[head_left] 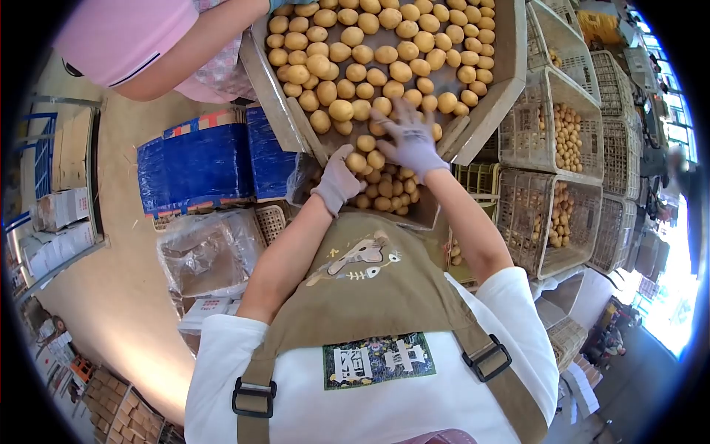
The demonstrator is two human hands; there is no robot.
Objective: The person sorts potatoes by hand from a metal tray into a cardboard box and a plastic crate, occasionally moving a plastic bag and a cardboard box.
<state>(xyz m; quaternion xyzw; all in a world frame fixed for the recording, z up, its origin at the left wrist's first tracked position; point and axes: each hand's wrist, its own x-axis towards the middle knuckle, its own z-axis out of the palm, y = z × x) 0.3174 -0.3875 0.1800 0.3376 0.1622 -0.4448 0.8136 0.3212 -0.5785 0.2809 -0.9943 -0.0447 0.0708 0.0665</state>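
Many round yellow-brown potatoes point(400, 71) lie spread over a metal sorting tray point(504, 89) in front of me. My left hand point(339, 180), in a pale glove, is at the tray's narrow near opening, beside the potatoes there; its thumb is up and the other fingers are partly hidden. My right hand point(410, 139), also gloved, reaches over the near part of the tray with its fingers spread, slightly blurred, above several potatoes. Below the opening, more potatoes point(386, 192) fill a container against my apron, between my two forearms.
Another person point(140, 37) in pink stands at the upper left, a blue-gloved hand at the tray. Blue-wrapped boxes point(196, 166) and a plastic-lined crate point(207, 255) are left. Mesh crates with potatoes point(551, 137) stack at the right, a green crate point(477, 181) nearer.
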